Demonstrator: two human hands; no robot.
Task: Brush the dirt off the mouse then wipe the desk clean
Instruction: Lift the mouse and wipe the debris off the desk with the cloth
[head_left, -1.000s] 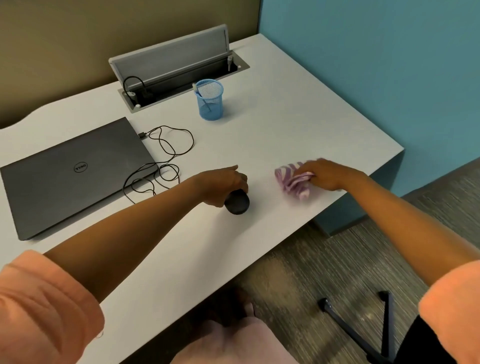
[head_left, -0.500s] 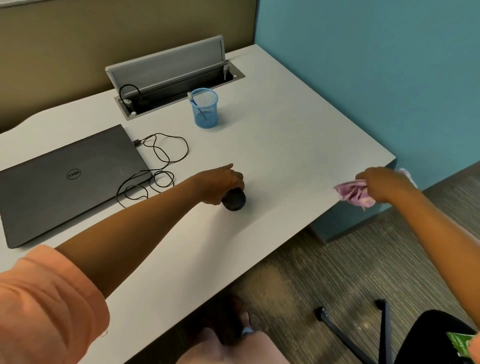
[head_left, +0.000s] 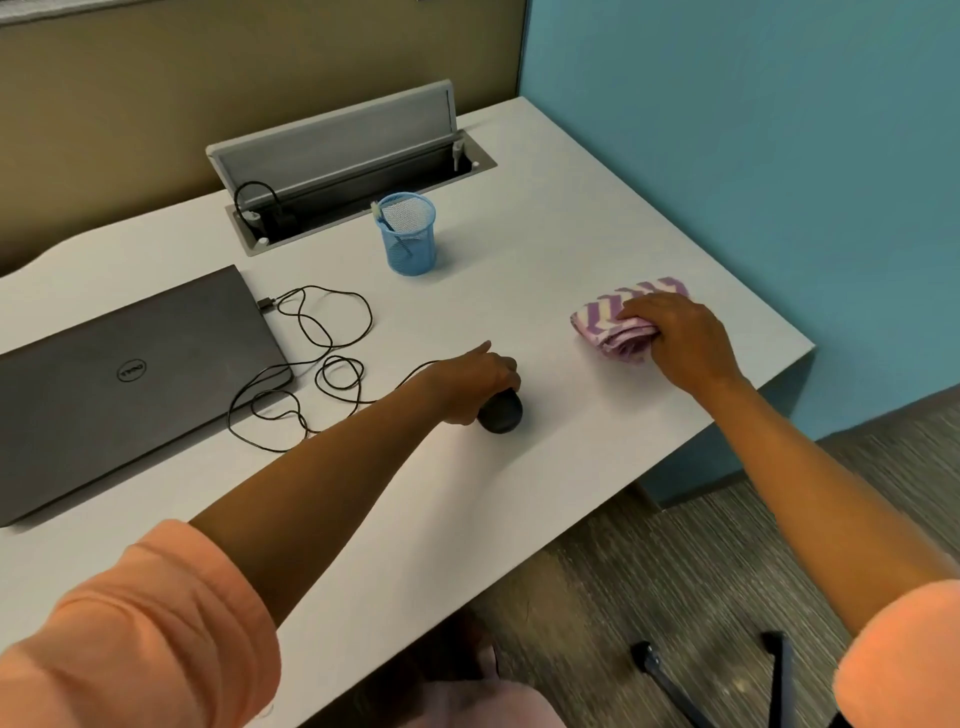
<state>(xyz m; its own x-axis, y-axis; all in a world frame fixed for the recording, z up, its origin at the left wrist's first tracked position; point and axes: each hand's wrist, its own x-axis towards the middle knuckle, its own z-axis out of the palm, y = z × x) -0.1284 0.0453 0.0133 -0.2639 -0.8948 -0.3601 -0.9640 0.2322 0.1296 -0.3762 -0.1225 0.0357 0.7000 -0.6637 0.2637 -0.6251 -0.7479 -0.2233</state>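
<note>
1. Mouse (head_left: 501, 411) sits near the front middle of the desk (head_left: 545, 249): small, black, rounded, matte, with only its near end showing from under my fingers.
2. My left hand (head_left: 470, 379) covers the mouse from above, fingers curled down over it, the index finger stretched forward and off it.
3. A thin black cable (head_left: 322, 332) lies in loose loops on the desk to the left of the mouse, leading to the side of a closed grey laptop (head_left: 130, 384).
4. My right hand (head_left: 680, 338) presses flat on a folded cloth (head_left: 618, 322), purple and cream in a zigzag stripe, lying on the desk to the right of the mouse and near the right edge. The fingers are spread on top rather than gripping it.
5. A blue mesh cup (head_left: 410, 239) stands further back, with a brush (head_left: 389, 228) leaning inside it.
6. Behind it, the grey cable hatch (head_left: 337, 150) in the desk stands open.
</note>
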